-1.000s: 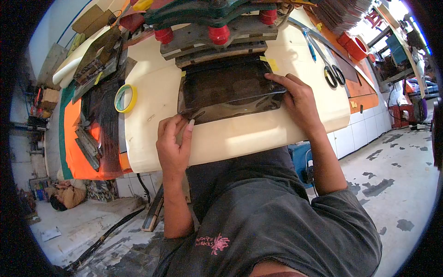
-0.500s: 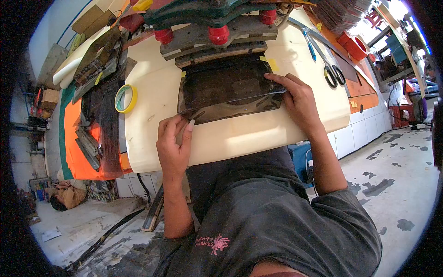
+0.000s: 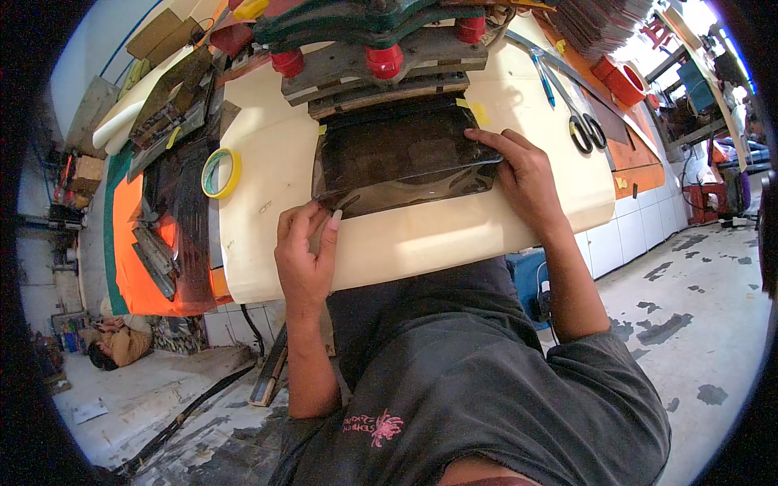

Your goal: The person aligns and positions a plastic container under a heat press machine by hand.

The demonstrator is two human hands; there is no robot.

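A dark, glossy, see-through plastic sheet (image 3: 397,150) lies on the cream-covered table (image 3: 438,235), its far edge up against a wooden block (image 3: 389,95) beneath a green press (image 3: 356,28). My left hand (image 3: 306,247) pinches the sheet's near left corner between thumb and fingers. At the near right corner, my right hand (image 3: 528,182) grips the edge, index finger stretched along the top and thumb tucked below. Small yellow tape pieces (image 3: 476,112) stick beside the sheet's far corners.
A yellow tape roll (image 3: 236,174) lies to the left, black-handled scissors (image 3: 585,134) and a blue pen-like tool (image 3: 544,81) to the right. Dark sheets and metal bars (image 3: 154,259) rest on orange material at left. Another person (image 3: 121,340) is low on the floor, far left.
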